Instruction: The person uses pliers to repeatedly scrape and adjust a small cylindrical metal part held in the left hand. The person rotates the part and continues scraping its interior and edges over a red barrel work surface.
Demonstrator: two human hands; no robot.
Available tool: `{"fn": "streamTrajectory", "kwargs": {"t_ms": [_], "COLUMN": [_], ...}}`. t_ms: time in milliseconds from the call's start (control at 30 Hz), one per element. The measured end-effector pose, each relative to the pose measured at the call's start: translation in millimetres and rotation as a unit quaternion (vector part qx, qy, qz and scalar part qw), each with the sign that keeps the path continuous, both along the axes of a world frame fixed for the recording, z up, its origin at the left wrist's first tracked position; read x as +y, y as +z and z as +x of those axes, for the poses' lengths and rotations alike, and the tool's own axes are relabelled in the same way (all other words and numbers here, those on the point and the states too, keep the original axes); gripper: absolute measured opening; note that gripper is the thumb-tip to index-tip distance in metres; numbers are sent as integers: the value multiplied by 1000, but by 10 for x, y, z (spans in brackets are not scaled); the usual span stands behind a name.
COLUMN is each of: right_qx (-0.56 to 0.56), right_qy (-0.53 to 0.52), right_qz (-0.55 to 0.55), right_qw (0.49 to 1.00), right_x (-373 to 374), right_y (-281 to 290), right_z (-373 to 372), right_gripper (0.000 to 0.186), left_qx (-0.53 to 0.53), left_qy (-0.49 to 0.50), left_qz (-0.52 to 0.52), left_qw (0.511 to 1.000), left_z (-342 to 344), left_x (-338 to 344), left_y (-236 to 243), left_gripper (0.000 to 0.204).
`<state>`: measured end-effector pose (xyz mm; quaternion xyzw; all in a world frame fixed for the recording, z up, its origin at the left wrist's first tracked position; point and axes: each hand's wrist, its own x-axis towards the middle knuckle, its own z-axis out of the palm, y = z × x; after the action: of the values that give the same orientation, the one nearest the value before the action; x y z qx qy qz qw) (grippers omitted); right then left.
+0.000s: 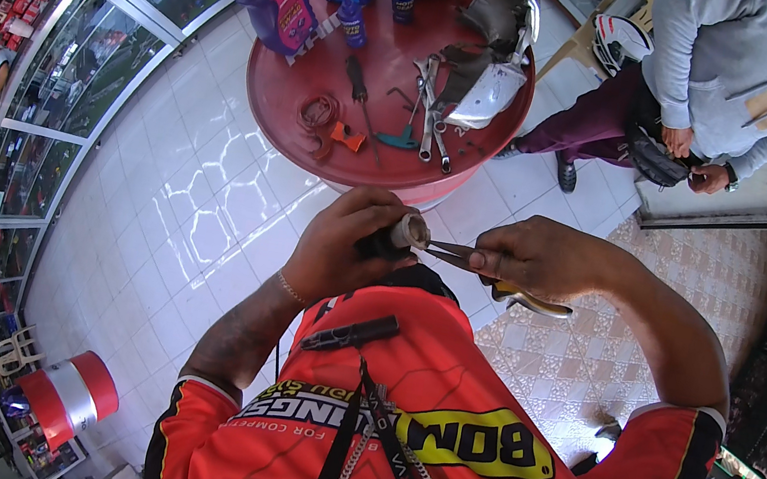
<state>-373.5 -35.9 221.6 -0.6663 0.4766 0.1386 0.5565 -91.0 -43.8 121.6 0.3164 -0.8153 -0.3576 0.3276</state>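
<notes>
My left hand is closed around a dark cylindrical part whose pale, hollow end faces right; most of its body is hidden by my fingers. In my right hand is a pair of long-nose pliers with yellow and dark handles. Their jaws point left, with the tips at the rim of the hollow end; whether they grip anything there is too small to tell. Both hands are in front of my chest, just short of a red drum table.
On the drum lie a screwdriver, several wrenches, a green-handled tool, an orange piece and a silver-grey cover. Purple bottles stand at its far left. Another person stands at far right, near a chair with a helmet.
</notes>
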Motion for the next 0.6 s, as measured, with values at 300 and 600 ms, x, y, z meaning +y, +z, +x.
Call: {"fn": "streamTrajectory", "kwargs": {"t_ms": [300, 600], "right_qx": [44, 53], "right_qy": [17, 2], "right_qz": [-113, -90], "right_qw": [992, 995], "right_x": [149, 186], "right_y": [-82, -116], "right_z": [125, 247], "right_gripper": [46, 50], "left_qx": [-7, -30], "left_qy": [18, 38], "left_qz": [20, 18], "left_qw": [1000, 999], "left_z": [24, 67], "left_x": [0, 17], "left_y": [-32, -75], "left_gripper": [56, 55]}}
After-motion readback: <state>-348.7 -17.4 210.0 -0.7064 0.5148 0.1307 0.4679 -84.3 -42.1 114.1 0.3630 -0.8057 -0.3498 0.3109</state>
